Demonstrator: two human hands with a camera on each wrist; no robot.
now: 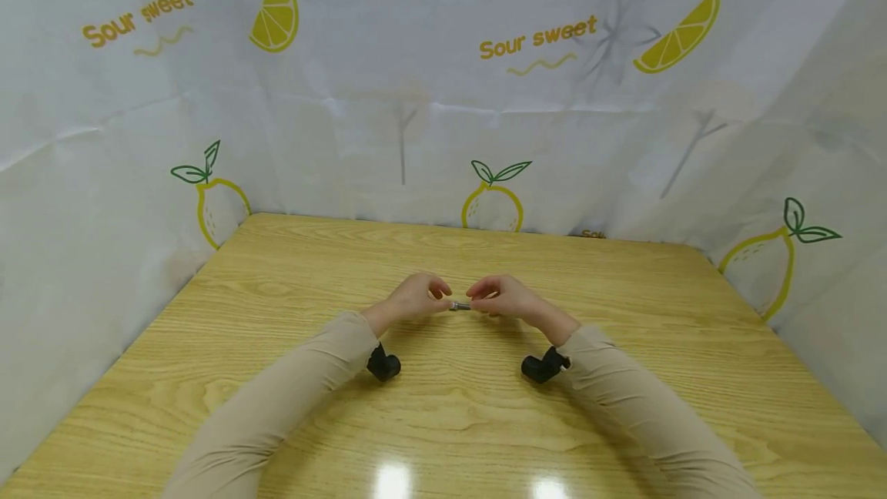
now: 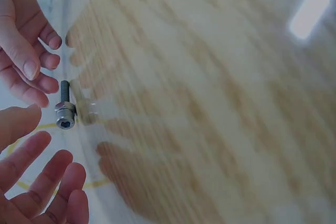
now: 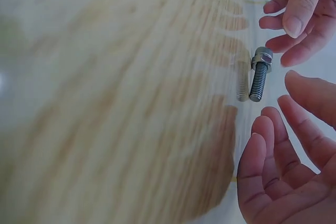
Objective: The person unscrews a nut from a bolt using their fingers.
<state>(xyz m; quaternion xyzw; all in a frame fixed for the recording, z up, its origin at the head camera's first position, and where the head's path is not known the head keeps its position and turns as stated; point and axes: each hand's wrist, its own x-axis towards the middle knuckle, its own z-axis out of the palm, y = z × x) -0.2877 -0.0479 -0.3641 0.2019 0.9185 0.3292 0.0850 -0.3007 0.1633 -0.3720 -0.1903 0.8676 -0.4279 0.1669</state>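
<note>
A metal socket-head bolt (image 1: 460, 306) lies on its side on the wooden table between the two hands. A hex nut (image 3: 262, 61) sits on its thread, close against the head. The bolt's head points toward the left hand (image 1: 416, 297) and its threaded end toward the right hand (image 1: 508, 298). In the left wrist view, the left hand (image 2: 44, 177) has loosely bent, spread fingers beside the head, apart from it. The right wrist view has the right hand (image 3: 294, 166) relaxed near the threaded end, with a gap between fingers and bolt. Neither palm holds anything.
The wood-grain table (image 1: 457, 422) has a glossy surface that reflects hands and bolt. Behind it and at both sides hangs a white cloth (image 1: 430, 137) with lemon prints. A black wrist-worn device (image 1: 384, 364) sits under the left sleeve, another device (image 1: 543, 366) under the right.
</note>
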